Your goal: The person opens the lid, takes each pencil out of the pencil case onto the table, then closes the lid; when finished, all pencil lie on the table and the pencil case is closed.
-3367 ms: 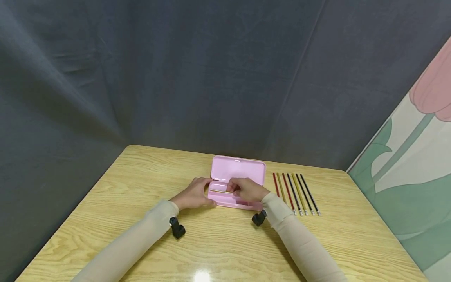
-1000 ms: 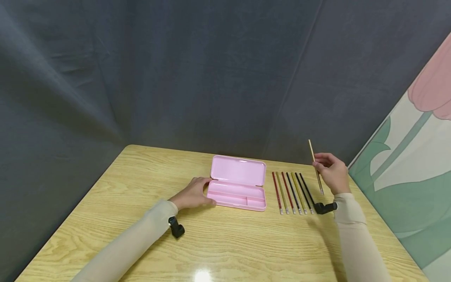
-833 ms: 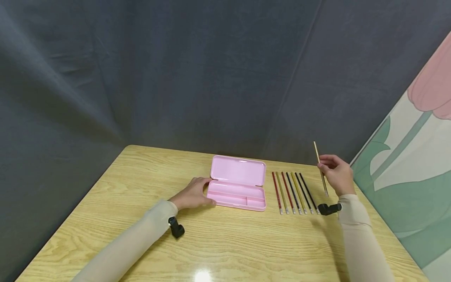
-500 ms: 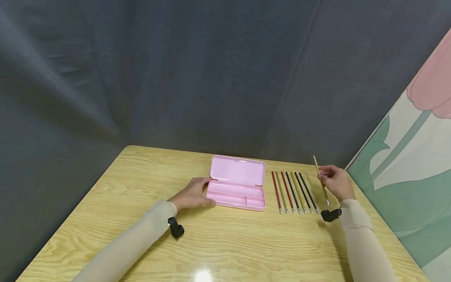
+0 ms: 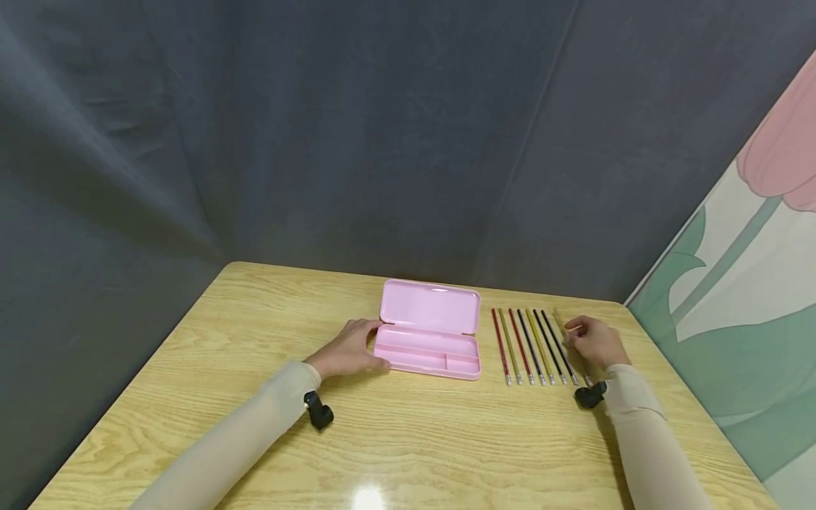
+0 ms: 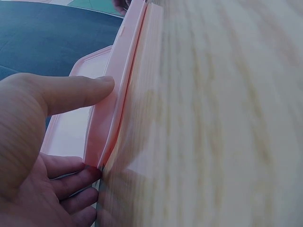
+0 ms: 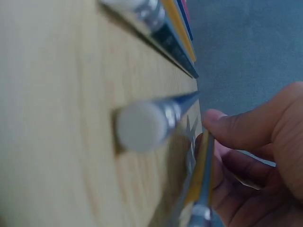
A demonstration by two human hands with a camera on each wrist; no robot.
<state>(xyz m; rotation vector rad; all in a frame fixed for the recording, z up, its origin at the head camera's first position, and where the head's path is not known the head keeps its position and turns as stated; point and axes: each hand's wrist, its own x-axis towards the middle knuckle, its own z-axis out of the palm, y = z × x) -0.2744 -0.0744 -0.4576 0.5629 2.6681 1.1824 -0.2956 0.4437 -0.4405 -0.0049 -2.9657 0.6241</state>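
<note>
An open pink pencil case lies on the table with its lid tipped back and its divided tray showing bare. My left hand holds the case's left end; in the left wrist view the thumb presses the front wall and the fingers curl at the end. Over at the right, my right hand pinches a yellow pencil between thumb and fingers, down close to the tabletop. This pencil lies roughly along the others, its eraser end toward me and its middle partly hidden by the hand.
Several red, yellow and dark pencils lie in a slanted row between the case and my right hand, erasers toward me. A dark curtain hangs behind the wooden table; a flower-patterned cloth borders its right side.
The right hand has left the case with the yellow pencil, carried it upright past the row, and lowered it to the row's right end. The left hand stays in place.
</note>
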